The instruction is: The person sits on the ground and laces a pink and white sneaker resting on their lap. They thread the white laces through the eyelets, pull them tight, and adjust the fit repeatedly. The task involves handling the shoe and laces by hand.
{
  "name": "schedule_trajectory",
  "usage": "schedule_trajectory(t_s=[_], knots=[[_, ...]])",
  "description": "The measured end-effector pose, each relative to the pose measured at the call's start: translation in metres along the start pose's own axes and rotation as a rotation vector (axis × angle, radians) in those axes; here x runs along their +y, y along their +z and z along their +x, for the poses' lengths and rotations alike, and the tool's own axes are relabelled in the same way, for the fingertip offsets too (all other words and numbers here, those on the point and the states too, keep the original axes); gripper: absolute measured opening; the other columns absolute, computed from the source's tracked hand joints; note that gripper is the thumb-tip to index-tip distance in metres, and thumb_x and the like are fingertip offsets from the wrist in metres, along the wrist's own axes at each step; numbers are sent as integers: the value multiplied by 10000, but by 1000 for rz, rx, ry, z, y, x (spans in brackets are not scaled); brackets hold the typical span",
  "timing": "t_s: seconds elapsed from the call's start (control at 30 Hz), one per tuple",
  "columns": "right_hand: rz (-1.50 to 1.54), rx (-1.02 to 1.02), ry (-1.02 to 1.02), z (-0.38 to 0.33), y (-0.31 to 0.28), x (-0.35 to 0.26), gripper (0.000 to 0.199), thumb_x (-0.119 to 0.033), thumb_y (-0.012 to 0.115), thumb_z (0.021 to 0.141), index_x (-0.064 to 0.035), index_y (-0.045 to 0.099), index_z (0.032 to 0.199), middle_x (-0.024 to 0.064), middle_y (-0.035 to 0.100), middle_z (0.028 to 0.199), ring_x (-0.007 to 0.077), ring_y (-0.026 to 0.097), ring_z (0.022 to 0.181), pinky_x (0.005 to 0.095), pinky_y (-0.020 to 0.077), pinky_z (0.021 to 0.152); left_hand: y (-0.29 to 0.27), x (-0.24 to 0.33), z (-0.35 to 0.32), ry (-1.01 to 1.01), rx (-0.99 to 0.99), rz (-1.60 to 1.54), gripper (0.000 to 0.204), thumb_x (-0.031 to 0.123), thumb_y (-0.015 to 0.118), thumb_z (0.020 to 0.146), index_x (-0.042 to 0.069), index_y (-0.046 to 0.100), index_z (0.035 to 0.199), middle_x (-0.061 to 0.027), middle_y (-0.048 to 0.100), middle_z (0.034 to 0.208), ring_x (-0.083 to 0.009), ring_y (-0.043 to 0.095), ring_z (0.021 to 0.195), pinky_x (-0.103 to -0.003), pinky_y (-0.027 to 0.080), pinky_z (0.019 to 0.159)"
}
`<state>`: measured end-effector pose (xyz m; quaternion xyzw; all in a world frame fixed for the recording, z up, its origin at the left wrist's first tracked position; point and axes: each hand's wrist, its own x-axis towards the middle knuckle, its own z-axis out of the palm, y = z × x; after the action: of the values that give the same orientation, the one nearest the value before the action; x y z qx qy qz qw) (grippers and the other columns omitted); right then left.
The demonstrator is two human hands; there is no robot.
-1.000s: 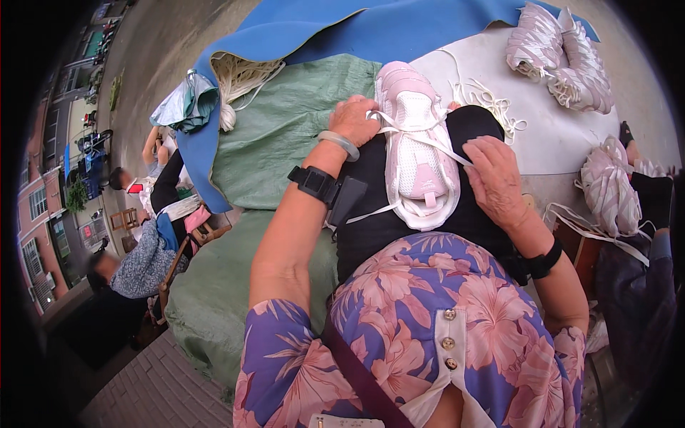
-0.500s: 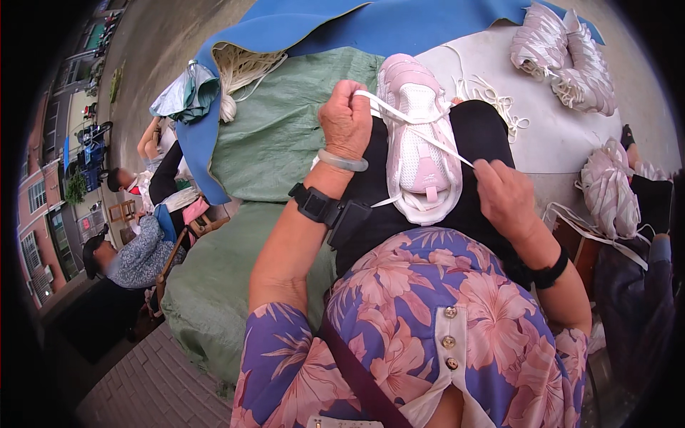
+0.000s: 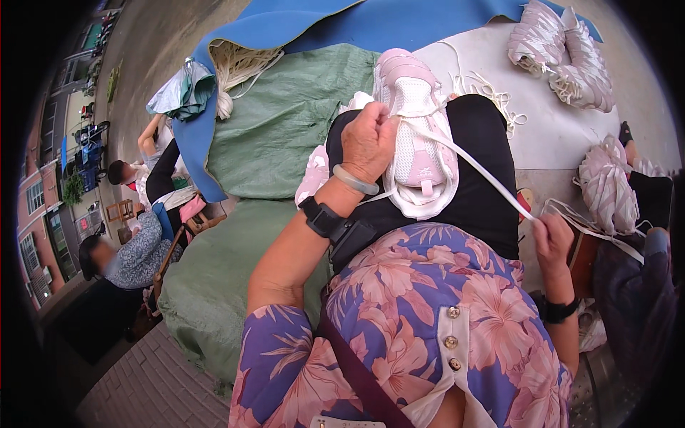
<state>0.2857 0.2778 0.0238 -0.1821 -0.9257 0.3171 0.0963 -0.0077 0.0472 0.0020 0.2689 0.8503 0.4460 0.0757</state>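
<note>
A pink-and-white sneaker (image 3: pixel 416 167) rests on my black-trousered lap, its toe pointing away from me and its heel nearest my body. My left hand (image 3: pixel 367 143) is closed at the sneaker's left edge, fingertips against the lacing area. What it pinches there is hidden behind the fingers. From beside those fingertips a flat white shoelace (image 3: pixel 479 165) stretches taut across the sneaker to the lower right. My right hand (image 3: pixel 553 239), out past my right thigh, is closed on that shoelace near its end. Another pink-and-white shoe (image 3: pixel 312 175) partly shows behind my left wrist.
Loose white laces (image 3: pixel 492 96) lie on the pale sheet beyond my knee. Bundled pink-and-white shoes (image 3: pixel 564 60) sit far right, more (image 3: pixel 610 187) beside a neighbour at right. A green sack (image 3: pixel 285 121), blue mat (image 3: pixel 321 32) and lace hank (image 3: pixel 239 68) lie left. Other people sit at left.
My right hand has pulled away to the right and nearer me, drawing a longer run of shoelace. My left hand has moved down and right from its raised lace loop onto the sneaker's edge.
</note>
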Motion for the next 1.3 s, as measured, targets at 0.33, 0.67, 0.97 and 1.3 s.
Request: schedule_trajectory(t_s=[0.33, 0.67, 0.97, 1.3], knots=[[-29, -59, -281, 157, 90, -104, 653, -331, 718, 667, 21, 459, 1152, 157, 569, 968, 300, 576, 868, 385, 473, 702, -3, 15, 22, 176, 9, 227, 113, 64, 604, 716, 40, 560, 818, -92, 609, 828, -234, 578, 781, -336, 461, 718], [43, -251, -175, 162, 84, -100, 493, -164, 625, 693, 38, 432, 1100, 204, 584, 816, 357, 590, 793, 447, 462, 684, 20, 25, 20, 343, -54, 317, 87, 154, 638, 663, 68, 624, 669, -138, 558, 1117, -333, 477, 1045, -416, 376, 885], [24, -244, -253, 167, 83, -102, 274, -70, 551, 692, 27, 452, 929, 229, 582, 772, 389, 586, 760, 458, 464, 684, 17, 37, 22, 278, -183, 420, 136, 196, 667, 642, 64, 637, 655, -148, 523, 1198, -312, 485, 1047, -393, 404, 841], [142, -368, -120, 177, 85, -92, 218, -25, 511, 677, 20, 548, 887, 225, 598, 781, 389, 583, 796, 456, 457, 732, 27, 50, 21, 364, -223, 633, 144, 181, 659, 665, 38, 644, 676, -144, 507, 1206, -306, 491, 1019, -388, 427, 763]])
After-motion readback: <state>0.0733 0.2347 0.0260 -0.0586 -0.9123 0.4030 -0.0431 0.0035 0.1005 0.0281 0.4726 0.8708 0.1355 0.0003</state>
